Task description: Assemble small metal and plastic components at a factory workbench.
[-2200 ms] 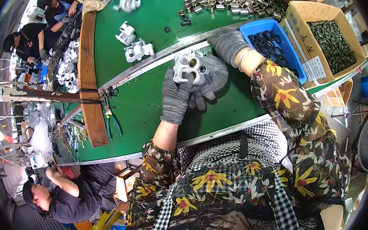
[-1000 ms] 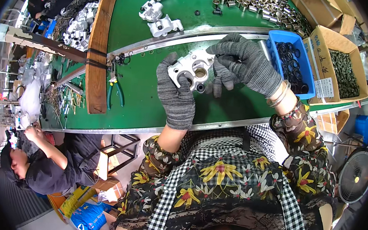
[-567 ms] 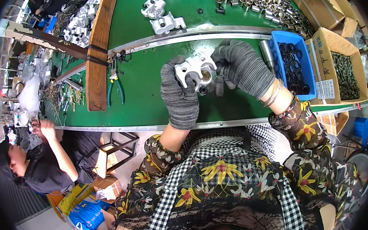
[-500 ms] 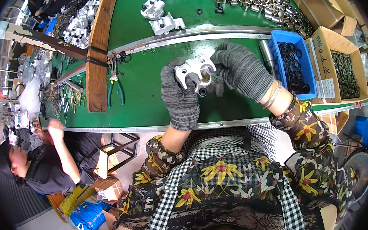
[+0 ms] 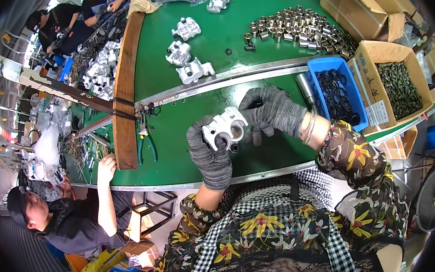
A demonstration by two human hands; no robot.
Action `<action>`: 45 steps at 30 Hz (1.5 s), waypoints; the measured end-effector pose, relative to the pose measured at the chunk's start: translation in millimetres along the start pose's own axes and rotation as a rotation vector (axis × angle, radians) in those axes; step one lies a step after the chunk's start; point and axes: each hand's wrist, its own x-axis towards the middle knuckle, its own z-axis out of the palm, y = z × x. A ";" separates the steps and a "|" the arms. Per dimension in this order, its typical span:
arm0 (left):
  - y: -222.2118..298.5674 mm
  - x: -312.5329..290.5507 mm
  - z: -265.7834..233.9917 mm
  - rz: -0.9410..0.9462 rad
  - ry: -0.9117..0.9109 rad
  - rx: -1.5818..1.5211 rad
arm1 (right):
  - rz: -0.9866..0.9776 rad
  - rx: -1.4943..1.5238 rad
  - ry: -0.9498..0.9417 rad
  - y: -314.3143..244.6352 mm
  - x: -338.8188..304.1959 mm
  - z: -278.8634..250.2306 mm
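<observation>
Over the green bench [image 5: 185,154], your left hand [image 5: 210,153] keeps its fingers wrapped round the casting [image 5: 224,130]; your right hand [image 5: 269,109], back from the blue bin [image 5: 361,98], closes on its far edge.

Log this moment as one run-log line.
left hand: holds metal casting | right hand: on casting's far side | surface: green table | nearby: blue bin of black rings
</observation>
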 end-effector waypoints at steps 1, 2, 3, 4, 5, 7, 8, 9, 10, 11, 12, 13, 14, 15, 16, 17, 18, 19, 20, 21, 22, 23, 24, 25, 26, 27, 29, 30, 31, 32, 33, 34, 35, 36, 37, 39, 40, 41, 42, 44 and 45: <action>5.4 1.9 2.2 -0.007 0.048 -0.021 | 0.014 0.159 0.017 0.9 -0.5 3.0; 2.9 3.4 1.9 0.009 0.060 -0.019 | 0.022 0.314 0.037 -0.7 -1.5 6.7; -2.3 4.0 1.5 -0.006 0.062 -0.016 | 0.000 0.315 0.067 -0.4 -2.8 9.9; -4.7 5.2 1.5 -0.021 0.067 -0.012 | -0.023 0.317 0.096 1.1 -5.0 12.9; 1.0 6.7 3.4 -0.054 0.074 -0.025 | -0.120 0.298 0.131 4.9 -9.0 17.0; 10.1 10.4 -1.4 -0.057 0.094 -0.028 | -0.260 0.084 0.160 -3.4 -13.8 18.8; 12.3 11.5 -0.3 -0.061 0.094 -0.045 | -0.272 0.080 0.144 -7.2 -15.1 16.8; 8.0 11.1 0.1 -0.057 0.100 -0.065 | -0.300 0.058 0.160 -9.8 -15.9 16.0; 8.5 10.9 0.5 -0.031 0.098 -0.018 | -0.328 0.037 0.177 -13.3 -16.1 15.0; 7.9 10.7 0.8 -0.004 0.109 0.006 | -0.180 0.085 0.095 -18.8 -14.1 12.2; 7.2 10.6 1.0 0.021 0.120 0.030 | -0.189 0.082 0.081 -25.4 -12.3 12.5; 5.2 10.5 0.2 0.061 0.139 0.062 | -0.044 0.081 0.070 -31.7 -10.6 13.3; 7.8 11.2 -0.4 0.066 0.146 0.067 | 0.103 0.078 0.062 -35.8 -9.2 13.6; 12.9 12.4 -1.0 0.063 0.132 0.071 | 0.131 0.145 0.008 -37.1 -6.9 12.2; 15.4 13.0 -1.8 0.059 0.117 0.075 | 0.127 0.142 -0.003 -40.8 -5.2 15.2; 12.9 13.0 -2.2 0.048 0.137 0.042 | 0.120 0.111 0.021 -46.7 -4.9 19.6; 12.6 14.2 -3.2 0.052 0.148 0.052 | 0.113 0.080 0.042 -53.7 -5.4 24.1; 12.8 15.6 -5.0 0.057 0.147 0.083 | 0.073 -0.074 0.070 -64.7 -9.5 27.0; 14.7 17.7 -6.8 0.064 0.141 0.112 | 0.065 -0.076 0.060 -65.9 -9.7 31.1; 19.1 21.3 -8.7 0.044 0.136 0.126 | -0.017 0.014 0.096 -65.6 -9.8 35.9; 18.7 24.4 -11.2 0.049 0.146 0.136 | -0.099 0.106 0.129 -64.8 -8.7 40.1; 18.0 27.5 -11.8 0.054 0.152 0.122 | -0.304 0.022 0.157 -36.5 8.1 36.9; 14.4 30.1 -14.2 0.052 0.162 0.112 | -0.309 0.024 0.144 -32.3 19.5 41.9; 11.3 33.9 -17.0 0.083 0.167 0.156 | -0.275 0.248 0.103 -32.1 29.3 45.7; 7.4 39.3 -20.4 0.082 0.173 0.164 | -0.231 0.471 0.061 -33.4 39.0 50.0; 7.4 47.2 -20.2 0.115 0.197 0.194 | -0.113 0.462 0.106 -43.9 48.3 50.2; -0.1 63.5 -23.8 0.155 0.230 0.329 | -0.154 0.479 0.171 -21.6 100.2 63.2; -2.9 73.1 -23.5 0.188 0.261 0.370 | -0.157 0.640 0.198 -32.9 109.5 71.5; -11.4 82.1 -26.3 0.123 0.239 0.260 | -0.171 0.582 0.207 -42.5 110.1 73.1; -27.3 90.3 -38.0 0.050 0.230 0.172 | -0.174 0.527 0.191 -51.7 115.5 79.7; -28.1 104.8 -41.1 0.080 0.207 0.206 | -0.227 0.591 0.105 -46.7 129.5 73.0; -27.4 113.2 -37.1 0.075 0.217 0.124 | -0.372 0.327 0.103 -41.2 141.0 61.3; -33.0 123.0 -41.1 0.095 0.237 0.172 | -0.314 0.382 0.083 -53.7 146.1 61.0; -36.4 132.4 -44.1 0.115 0.247 0.210 | -0.256 0.436 0.077 -71.6 140.8 60.8; -45.4 145.9 -47.5 0.163 0.257 0.264 | -0.256 0.437 0.083 -85.2 139.8 58.9; -44.0 166.4 -40.8 -0.011 0.254 0.004 | -0.361 0.323 0.128 -100.2 135.4 45.2; -33.9 175.6 -37.0 -0.136 0.242 -0.188 | -0.353 0.326 0.142 -100.3 129.3 37.8; -33.7 188.3 -34.2 -0.144 0.253 -0.229 | -0.329 0.410 0.186 -101.9 123.5 29.4; -33.3 202.5 -42.5 -0.150 0.290 -0.248 | -0.300 0.497 0.195 -105.9 125.2 29.3; -58.0 237.3 -73.9 -0.198 0.379 -0.184 | -0.284 0.282 0.148 -107.4 86.1 23.1; -69.5 256.4 -75.3 -0.142 0.454 -0.257 | -0.312 0.319 0.241 -90.3 77.9 22.4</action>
